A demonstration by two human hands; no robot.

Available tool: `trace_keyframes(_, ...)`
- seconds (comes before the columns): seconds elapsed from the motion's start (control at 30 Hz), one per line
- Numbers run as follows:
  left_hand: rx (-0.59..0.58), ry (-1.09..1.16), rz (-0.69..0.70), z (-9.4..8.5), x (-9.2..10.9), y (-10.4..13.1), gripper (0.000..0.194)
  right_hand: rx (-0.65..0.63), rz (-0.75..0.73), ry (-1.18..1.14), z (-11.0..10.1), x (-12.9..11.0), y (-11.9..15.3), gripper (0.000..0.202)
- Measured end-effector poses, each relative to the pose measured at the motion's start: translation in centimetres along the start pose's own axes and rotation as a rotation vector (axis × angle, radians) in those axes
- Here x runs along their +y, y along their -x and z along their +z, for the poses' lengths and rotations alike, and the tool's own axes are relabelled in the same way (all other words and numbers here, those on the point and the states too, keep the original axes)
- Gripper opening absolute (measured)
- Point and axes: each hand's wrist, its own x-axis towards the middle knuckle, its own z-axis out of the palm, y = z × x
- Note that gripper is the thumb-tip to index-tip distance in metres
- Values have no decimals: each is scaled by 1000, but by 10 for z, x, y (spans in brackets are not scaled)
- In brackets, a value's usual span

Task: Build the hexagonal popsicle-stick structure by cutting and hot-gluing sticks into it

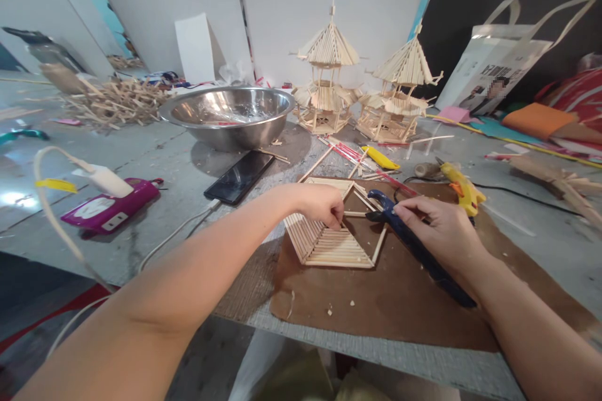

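Note:
A hexagonal panel of thin wooden sticks (336, 247) lies on a brown mat (376, 313); rows of sticks fill its left and front sections, while parts at the right show bare mat inside the frame. Over its middle, my left hand (324, 203) is closed with fingertips pointing down at the inner end of the rows. Whatever those fingers may pinch is hidden. My right hand (439, 235) is wrapped around blue-handled cutters (414, 247), their hooked jaws beside the panel's right edge.
Two stick pagoda models (329, 81) stand behind, near a steel bowl (230, 119). A phone (239, 177) and purple power strip (113, 207) sit left. A yellow glue gun (461, 188) lies right, its cord trailing. A stick pile (122, 100) is at the far left.

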Motion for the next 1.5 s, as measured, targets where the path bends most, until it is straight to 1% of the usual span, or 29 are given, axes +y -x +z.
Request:
trace_keyframes(0.47, 16, -3, -7, 0, 2, 1, 20, -10, -9, -28, 1, 1, 0, 25)
trace_keyframes(0.73, 6, 3, 0, 0, 1, 1, 21, -16, -6, -23, -1, 0, -1, 23)
trace_keyframes(1.0, -4, -6, -20, -1, 3, 2, 25, -32, 26, -30, 1, -1, -1, 25)
trace_keyframes(1.13, 7, 3, -32, 0, 3, 2, 23, -35, 79, 35, -5, 0, -3, 28)
trace_keyframes(1.2, 20, 13, -38, 0, 2, 2, 20, -115, 142, 142, -13, 1, -3, 35)
trace_keyframes(1.33, 58, 62, -42, 0, 2, 4, 18, -408, 270, 366, -26, -1, -1, 50)
trace_keyframes(1.4, 92, 100, -55, 0, 1, 5, 18, -506, 269, 405, -29, -4, 1, 49)
trace_keyframes(1.5, 152, 177, -69, 0, -1, 5, 17, -549, 200, 423, -27, -9, 4, 38)
